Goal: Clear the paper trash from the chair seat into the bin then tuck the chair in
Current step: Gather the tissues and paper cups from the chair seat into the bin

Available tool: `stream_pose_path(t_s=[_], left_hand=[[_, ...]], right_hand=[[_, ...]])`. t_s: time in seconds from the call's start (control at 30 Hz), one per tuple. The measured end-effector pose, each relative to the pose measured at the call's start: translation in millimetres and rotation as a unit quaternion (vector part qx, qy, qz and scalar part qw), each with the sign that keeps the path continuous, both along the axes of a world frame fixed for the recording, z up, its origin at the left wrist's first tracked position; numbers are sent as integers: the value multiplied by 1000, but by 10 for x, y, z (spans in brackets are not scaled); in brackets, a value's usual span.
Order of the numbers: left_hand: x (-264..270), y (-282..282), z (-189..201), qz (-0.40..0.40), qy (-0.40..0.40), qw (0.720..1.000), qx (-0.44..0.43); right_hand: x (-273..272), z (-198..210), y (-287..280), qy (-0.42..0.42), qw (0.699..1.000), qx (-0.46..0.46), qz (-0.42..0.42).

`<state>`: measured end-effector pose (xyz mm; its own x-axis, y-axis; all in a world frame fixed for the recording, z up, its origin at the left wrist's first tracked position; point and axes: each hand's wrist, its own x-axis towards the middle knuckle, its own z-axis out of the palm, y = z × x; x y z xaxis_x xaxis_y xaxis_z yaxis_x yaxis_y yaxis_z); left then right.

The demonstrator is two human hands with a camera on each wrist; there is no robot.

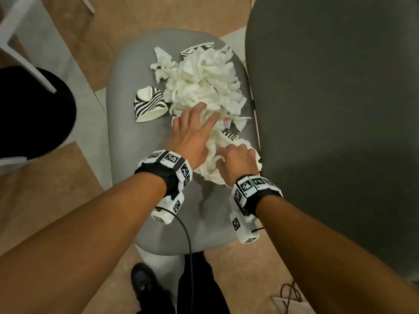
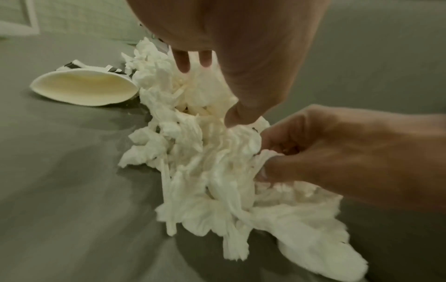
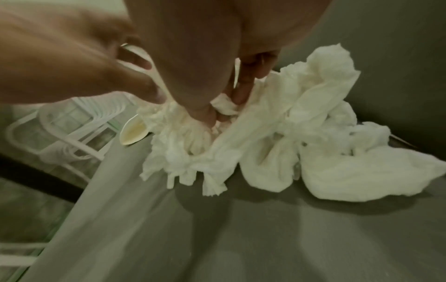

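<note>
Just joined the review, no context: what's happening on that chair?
A person is gathering a pile of crumpled white paper tissue from the grey chair seat. The left hand lies spread on the pile with fingers straight, while the right hand curls its fingers into the near part of the tissue. A crushed striped paper cup lies on its side to the left of the pile, untouched. All the trash is on the seat.

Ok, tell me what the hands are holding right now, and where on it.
The right hand grips the near end of the crumpled tissue pile. The left hand only rests spread on its middle.
</note>
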<state>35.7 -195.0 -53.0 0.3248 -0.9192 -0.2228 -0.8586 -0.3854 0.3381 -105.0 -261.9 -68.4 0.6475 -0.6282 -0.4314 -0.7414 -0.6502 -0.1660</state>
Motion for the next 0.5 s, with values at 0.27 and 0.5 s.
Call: stream_pose_path(t_s=[0.27, 0.5], left_hand=[[291, 108, -117, 49, -47, 997, 30], [314, 699, -122, 178, 106, 977, -52]], right_hand=[[-25, -55, 345, -164, 963, 181, 114], [198, 64, 486, -191, 958, 186, 104]])
